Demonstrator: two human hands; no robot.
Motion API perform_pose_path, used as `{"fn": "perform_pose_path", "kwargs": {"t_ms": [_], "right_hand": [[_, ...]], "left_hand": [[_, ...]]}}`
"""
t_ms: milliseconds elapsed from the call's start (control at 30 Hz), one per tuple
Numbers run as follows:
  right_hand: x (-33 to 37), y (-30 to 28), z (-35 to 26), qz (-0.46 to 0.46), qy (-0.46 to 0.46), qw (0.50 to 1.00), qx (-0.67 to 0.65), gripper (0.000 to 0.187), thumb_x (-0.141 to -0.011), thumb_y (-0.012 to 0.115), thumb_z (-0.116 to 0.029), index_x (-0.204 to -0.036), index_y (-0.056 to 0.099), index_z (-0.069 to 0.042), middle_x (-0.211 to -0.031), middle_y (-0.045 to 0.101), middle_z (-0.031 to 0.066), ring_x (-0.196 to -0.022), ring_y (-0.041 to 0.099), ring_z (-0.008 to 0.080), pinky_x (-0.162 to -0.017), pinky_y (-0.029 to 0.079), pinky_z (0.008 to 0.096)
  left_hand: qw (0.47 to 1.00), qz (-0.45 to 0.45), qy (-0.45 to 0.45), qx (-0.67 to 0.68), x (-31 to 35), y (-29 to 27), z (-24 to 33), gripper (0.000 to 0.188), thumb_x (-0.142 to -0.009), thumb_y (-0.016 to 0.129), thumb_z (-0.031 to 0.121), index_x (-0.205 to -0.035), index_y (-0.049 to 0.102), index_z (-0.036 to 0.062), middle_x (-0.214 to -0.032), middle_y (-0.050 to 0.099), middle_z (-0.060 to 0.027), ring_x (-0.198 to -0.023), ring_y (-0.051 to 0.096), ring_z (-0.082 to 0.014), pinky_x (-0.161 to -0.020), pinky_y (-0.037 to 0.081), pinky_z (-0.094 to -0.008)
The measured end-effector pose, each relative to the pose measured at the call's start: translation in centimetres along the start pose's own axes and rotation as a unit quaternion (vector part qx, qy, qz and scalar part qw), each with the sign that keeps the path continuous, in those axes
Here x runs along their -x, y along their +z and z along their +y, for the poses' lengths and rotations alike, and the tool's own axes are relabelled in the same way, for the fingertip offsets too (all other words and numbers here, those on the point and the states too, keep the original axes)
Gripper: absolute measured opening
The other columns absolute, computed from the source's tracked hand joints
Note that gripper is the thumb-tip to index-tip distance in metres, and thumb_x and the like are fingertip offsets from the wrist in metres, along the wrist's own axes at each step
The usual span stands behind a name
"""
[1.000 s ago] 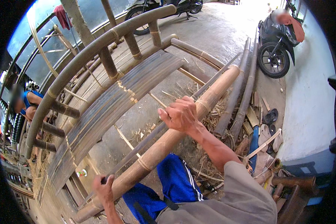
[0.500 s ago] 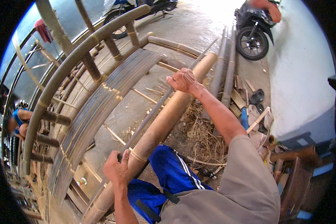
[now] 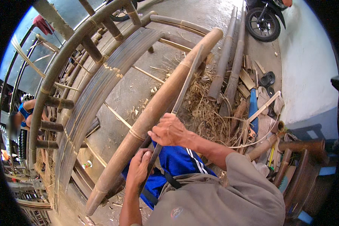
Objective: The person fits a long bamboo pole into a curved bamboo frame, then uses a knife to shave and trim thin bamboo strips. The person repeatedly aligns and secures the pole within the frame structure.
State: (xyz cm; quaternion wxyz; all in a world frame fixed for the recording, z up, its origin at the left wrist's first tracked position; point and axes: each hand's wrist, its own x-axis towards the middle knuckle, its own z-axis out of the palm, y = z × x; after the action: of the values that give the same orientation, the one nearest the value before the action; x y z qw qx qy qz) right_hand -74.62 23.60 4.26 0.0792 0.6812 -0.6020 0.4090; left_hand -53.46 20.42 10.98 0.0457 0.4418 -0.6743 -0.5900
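A long, thin bamboo strip (image 3: 186, 86) slants across my front, its far end above the thick bamboo pole (image 3: 154, 117) and its near end by my lap. My right hand (image 3: 171, 130) is closed around the strip near its middle, just on my side of the pole. Lower down and to the left, my left hand (image 3: 139, 167) grips the same strip, thumb on top. The pole forms the front rail of a bamboo bench frame, which carries flat slats (image 3: 96, 92) and a curved rail (image 3: 45, 83) with short posts at the left.
Shavings (image 3: 199, 109) litter the floor to the right of the pole. Beyond lie long bamboo poles (image 3: 229, 56), a blue-bladed handsaw (image 3: 253, 109) and footwear (image 3: 267, 79). A motorcycle (image 3: 263, 22) stands by the white wall (image 3: 309, 67). Another person (image 3: 24, 115) is at the far left.
The strip has moved from the pole's far side to my side of it. Both hands have drawn nearer my body and closer together, the right one sliding far down from the pole's upper end.
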Motion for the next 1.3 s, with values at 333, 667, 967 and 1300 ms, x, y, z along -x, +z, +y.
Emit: {"fn": "perform_pose_path", "kwargs": {"t_ms": [333,667,967,1300], "right_hand": [[8.9,-3.4,-2.5,0.161,0.143,0.975,-0.063,0.024,-0.083,0.073,-0.016,-0.101,0.065,-0.004,-0.114,0.063,0.0164,-0.110,0.061,0.0369,-0.101,0.050,0.0465],[36.4,-7.9,0.5,0.232,0.588,0.756,0.173,0.022,-0.089,0.066,-0.018,-0.103,0.066,-0.001,-0.103,0.065,0.0205,-0.102,0.062,0.0393,-0.090,0.050,0.0477],[61.8,-17.5,-6.3,0.262,0.837,0.245,0.414,0.046,-0.084,0.068,-0.024,-0.127,0.063,-0.007,-0.131,0.062,0.0222,-0.126,0.054,0.0401,-0.104,0.045,0.0490],[70.1,-23.5,-12.9,0.053,0.903,0.352,0.243,0.063,-0.090,0.058,-0.050,-0.133,0.062,-0.004,-0.125,0.066,0.0267,-0.115,0.064,0.0402,-0.097,0.051,0.0485]], "left_hand": [[0.976,0.106,0.121,-0.149,-2.6,2.2,-6.8,0.034,-0.108,0.050,0.035,-0.113,0.062,0.0044,-0.066,0.049,0.0009,-0.055,0.044,-0.0094,-0.048,0.038,-0.0281],[0.991,0.031,0.108,-0.078,-5.2,1.8,-6.3,0.036,-0.109,0.044,0.041,-0.107,0.057,0.0073,-0.062,0.049,-0.0022,-0.050,0.046,-0.0100,-0.046,0.038,-0.0238],[0.988,-0.021,0.150,0.001,-11.9,4.6,0.3,0.042,-0.107,0.052,0.042,-0.126,0.061,0.0057,-0.063,0.051,0.0002,-0.051,0.048,-0.0056,-0.044,0.037,-0.0215],[0.963,0.012,0.189,-0.191,-13.7,9.1,1.4,0.032,-0.105,0.054,0.034,-0.115,0.064,0.0051,-0.072,0.056,0.0014,-0.059,0.052,-0.0090,-0.052,0.043,-0.0257]]}}
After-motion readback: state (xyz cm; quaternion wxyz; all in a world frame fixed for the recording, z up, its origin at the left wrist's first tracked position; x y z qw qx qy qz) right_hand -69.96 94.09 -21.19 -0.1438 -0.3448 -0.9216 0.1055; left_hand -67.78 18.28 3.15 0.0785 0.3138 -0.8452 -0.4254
